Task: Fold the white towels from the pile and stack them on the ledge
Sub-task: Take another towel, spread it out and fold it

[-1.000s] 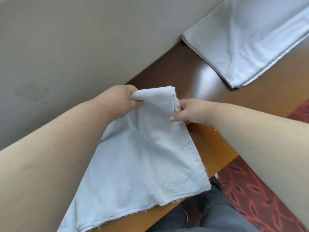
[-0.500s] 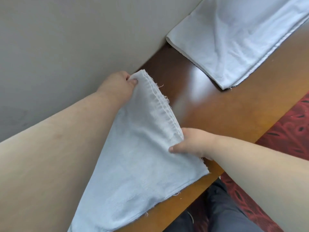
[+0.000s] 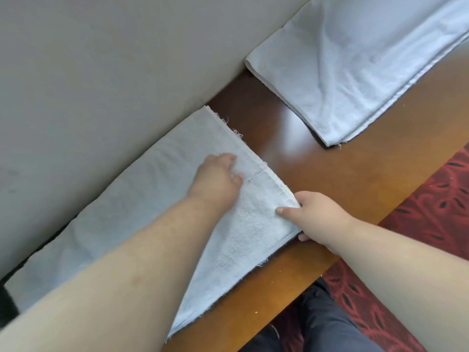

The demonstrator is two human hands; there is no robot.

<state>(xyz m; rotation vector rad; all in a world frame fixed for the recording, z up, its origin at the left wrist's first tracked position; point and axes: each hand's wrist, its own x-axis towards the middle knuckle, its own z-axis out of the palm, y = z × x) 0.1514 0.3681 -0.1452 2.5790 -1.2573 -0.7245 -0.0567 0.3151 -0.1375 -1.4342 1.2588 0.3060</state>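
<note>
A folded white towel (image 3: 142, 199) lies flat on the brown wooden ledge (image 3: 330, 179), its long side against the grey wall. My left hand (image 3: 215, 177) rests on top of it near its far end, fingers spread and fairly straight. My right hand (image 3: 312, 214) pinches the towel's near right corner, thumb on top and fingers under the edge. A second white towel (image 3: 355, 67), folded and flat, lies farther along the ledge at the upper right.
The grey wall (image 3: 101, 72) runs along the ledge's far side. Red patterned carpet (image 3: 431, 212) lies below the ledge's near edge, and dark trousers (image 3: 330, 326) show at the bottom. Bare wood separates the two towels.
The towel has gone from held up in both hands to lying flat on the ledge. My left hand let go of the far corner and now rests on top; my right still pinches its corner.
</note>
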